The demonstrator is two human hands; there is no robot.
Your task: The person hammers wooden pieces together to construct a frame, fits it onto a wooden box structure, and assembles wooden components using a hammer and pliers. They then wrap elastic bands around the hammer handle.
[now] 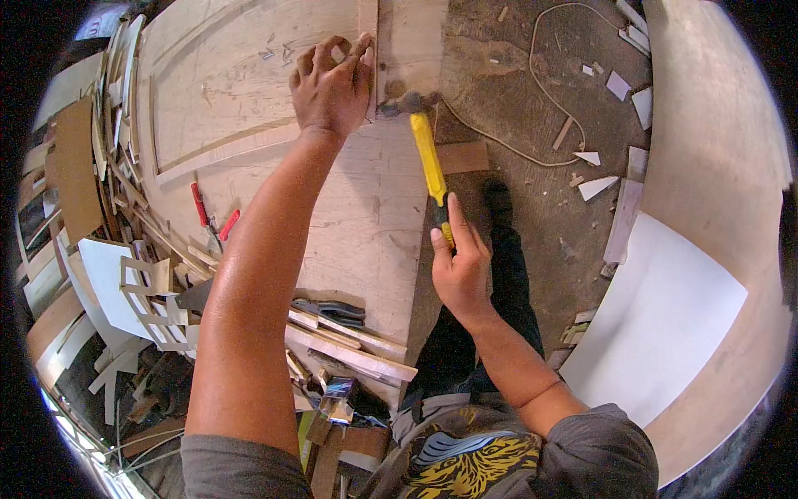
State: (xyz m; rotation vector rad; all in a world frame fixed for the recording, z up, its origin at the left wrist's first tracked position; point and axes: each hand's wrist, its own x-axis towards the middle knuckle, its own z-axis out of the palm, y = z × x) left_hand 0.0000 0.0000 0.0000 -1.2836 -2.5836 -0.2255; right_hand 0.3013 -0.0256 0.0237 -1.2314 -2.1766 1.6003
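My right hand (461, 262) grips the hammer (428, 162) by the black lower part of its yellow handle. The hammer's metal head is beside the corner of a thin wooden frame (233, 148), on the right. Bent over that corner, my left hand (332, 87) has its fingers curled, with thumb and forefinger against an upright wooden strip (368, 21). Whether a small nail is under those fingers is hidden. The frame lies on a plywood sheet (357, 224), where a few tiny metal bits, perhaps nails, lie left of my hand.
Red-handled pliers (212, 218) and black pliers (332, 312) lie on the plywood near loose wood strips (353, 353). Scrap wood is piled at left. A cord (532, 75) and offcuts lie on the floor at right, beside a white sheet (657, 320) and a large board (719, 150).
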